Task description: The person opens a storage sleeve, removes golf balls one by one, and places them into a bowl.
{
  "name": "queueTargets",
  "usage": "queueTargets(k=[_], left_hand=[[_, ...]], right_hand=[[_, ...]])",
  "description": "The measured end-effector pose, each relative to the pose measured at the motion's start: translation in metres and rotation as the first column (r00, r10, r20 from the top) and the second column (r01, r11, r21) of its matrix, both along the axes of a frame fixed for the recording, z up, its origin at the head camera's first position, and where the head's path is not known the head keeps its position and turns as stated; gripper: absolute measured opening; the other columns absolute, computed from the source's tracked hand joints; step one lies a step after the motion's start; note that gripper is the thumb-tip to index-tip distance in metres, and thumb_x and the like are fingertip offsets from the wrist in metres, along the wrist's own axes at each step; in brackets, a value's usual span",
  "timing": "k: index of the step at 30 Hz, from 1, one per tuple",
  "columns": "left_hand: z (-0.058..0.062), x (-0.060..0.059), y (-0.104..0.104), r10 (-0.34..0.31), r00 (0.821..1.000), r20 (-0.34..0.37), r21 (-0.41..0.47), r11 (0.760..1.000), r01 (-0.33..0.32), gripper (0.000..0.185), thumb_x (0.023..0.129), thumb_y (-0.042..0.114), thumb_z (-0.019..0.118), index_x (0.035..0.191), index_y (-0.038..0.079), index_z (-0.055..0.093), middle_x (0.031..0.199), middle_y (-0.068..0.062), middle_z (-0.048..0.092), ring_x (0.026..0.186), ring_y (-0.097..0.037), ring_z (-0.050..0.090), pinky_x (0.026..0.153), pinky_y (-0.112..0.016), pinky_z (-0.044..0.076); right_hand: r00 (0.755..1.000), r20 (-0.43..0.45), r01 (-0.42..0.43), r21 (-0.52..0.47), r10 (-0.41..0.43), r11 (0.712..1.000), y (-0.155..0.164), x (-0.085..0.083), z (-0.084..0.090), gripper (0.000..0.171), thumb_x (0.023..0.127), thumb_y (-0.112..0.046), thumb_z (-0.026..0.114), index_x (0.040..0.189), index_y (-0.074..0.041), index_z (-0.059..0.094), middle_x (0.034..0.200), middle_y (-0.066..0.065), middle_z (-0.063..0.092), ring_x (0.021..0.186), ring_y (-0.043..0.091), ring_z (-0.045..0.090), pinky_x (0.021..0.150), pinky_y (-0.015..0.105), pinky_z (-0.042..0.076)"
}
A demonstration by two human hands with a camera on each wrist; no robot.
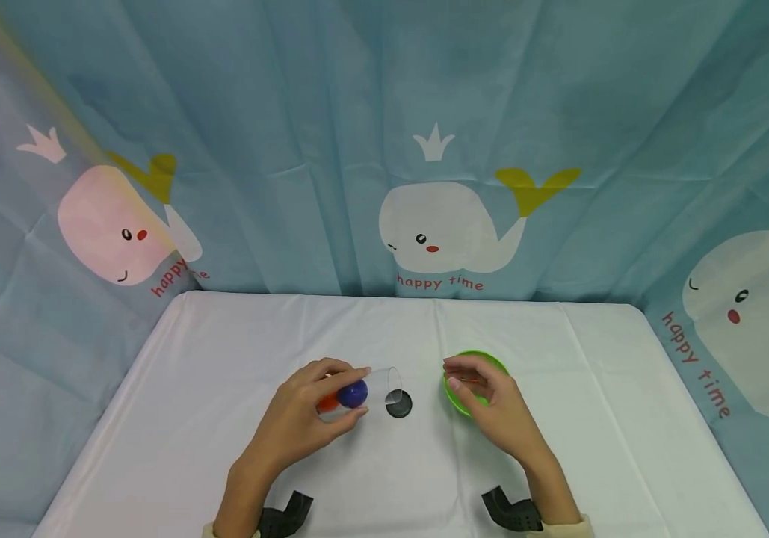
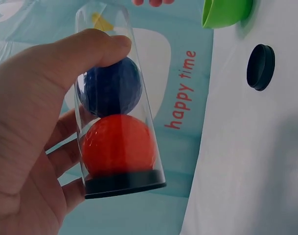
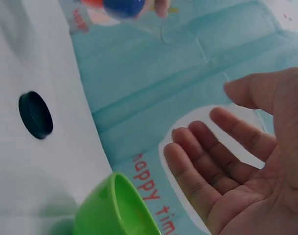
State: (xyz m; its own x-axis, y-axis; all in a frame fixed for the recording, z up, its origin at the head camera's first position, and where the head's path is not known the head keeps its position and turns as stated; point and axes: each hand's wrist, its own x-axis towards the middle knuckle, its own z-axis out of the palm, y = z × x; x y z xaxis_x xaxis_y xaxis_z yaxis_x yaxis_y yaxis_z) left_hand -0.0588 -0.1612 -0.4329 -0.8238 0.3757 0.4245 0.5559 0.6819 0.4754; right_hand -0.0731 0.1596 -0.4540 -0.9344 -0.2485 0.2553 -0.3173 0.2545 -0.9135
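Observation:
My left hand (image 1: pixel 297 418) grips a clear plastic tube (image 1: pixel 378 383) between thumb and fingers. Inside the tube, a blue ball (image 2: pixel 114 88) sits against an orange-red ball (image 2: pixel 120 147), which rests at the black base (image 2: pixel 124 184). The tube's other end has no lid on it and points toward my right hand. My right hand (image 1: pixel 495 400) hovers over a green bowl (image 1: pixel 454 403), fingers loosely bent and thumb apart, holding nothing in the right wrist view. Most of the bowl's inside is hidden behind that hand.
A round black cap (image 1: pixel 398 404) lies on the white-covered table (image 1: pixel 384 478) between the two hands, just below the tube's uncapped end in the head view. Behind the table hangs a blue curtain (image 1: pixel 330 224) printed with whales.

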Motion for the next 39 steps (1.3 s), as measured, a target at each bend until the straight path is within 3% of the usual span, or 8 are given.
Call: queueTargets(k=[13, 24, 30, 33, 39], left_hand=[[0.003, 0.002, 0.002, 0.024, 0.998, -0.057, -0.095, 0.995, -0.03, 0.055, 0.081, 0.033, 0.094, 0.131, 0.037, 0.074, 0.118, 0.01, 0.069, 0.105, -0.008, 0.064, 0.088, -0.035, 0.056], [0.002, 0.001, 0.004, 0.01, 0.99, -0.139, -0.13, 0.991, -0.029, 0.053, 0.078, 0.029, 0.096, 0.128, 0.036, 0.077, 0.118, 0.008, 0.069, 0.098, -0.011, 0.064, 0.09, -0.037, 0.053], [0.005, 0.001, 0.006, 0.005, 0.988, -0.152, -0.148, 0.989, -0.028, 0.051, 0.078, 0.027, 0.096, 0.126, 0.034, 0.078, 0.119, 0.006, 0.07, 0.097, -0.011, 0.062, 0.094, -0.042, 0.052], [0.006, 0.002, 0.007, 0.005, 0.986, -0.166, -0.153, 0.988, -0.031, 0.052, 0.077, 0.025, 0.097, 0.125, 0.034, 0.079, 0.118, 0.005, 0.07, 0.096, -0.012, 0.062, 0.095, -0.043, 0.051], [0.009, 0.005, 0.009, 0.01, 0.98, -0.201, -0.177, 0.983, -0.046, 0.052, 0.075, 0.022, 0.097, 0.123, 0.032, 0.079, 0.117, 0.005, 0.07, 0.099, -0.014, 0.062, 0.097, -0.043, 0.051]], right_hand=[[0.993, 0.027, -0.106, -0.139, 0.111, 0.985, -0.022, 0.003, -0.004, 0.03, 0.102, -0.003, 0.066, 0.132, -0.001, 0.066, 0.131, 0.015, 0.067, 0.116, 0.014, 0.07, 0.098, 0.025, 0.061], [0.986, 0.056, -0.148, -0.135, 0.157, 0.98, -0.038, 0.006, -0.007, 0.032, 0.102, -0.007, 0.069, 0.133, -0.012, 0.067, 0.13, 0.012, 0.069, 0.115, 0.025, 0.07, 0.099, 0.025, 0.061], [0.979, 0.079, -0.173, -0.182, 0.19, 0.968, -0.044, 0.006, -0.012, 0.032, 0.101, -0.006, 0.069, 0.133, -0.005, 0.066, 0.132, 0.025, 0.067, 0.116, 0.035, 0.07, 0.098, 0.026, 0.061], [0.973, 0.106, -0.178, -0.216, 0.204, 0.96, -0.045, 0.006, -0.014, 0.033, 0.102, -0.005, 0.068, 0.135, -0.001, 0.064, 0.134, 0.03, 0.064, 0.117, 0.034, 0.07, 0.097, 0.025, 0.061], [0.956, 0.16, -0.194, -0.274, 0.244, 0.942, -0.05, 0.007, -0.015, 0.036, 0.103, -0.006, 0.067, 0.137, 0.005, 0.061, 0.135, 0.022, 0.065, 0.118, 0.023, 0.07, 0.096, 0.023, 0.061]])
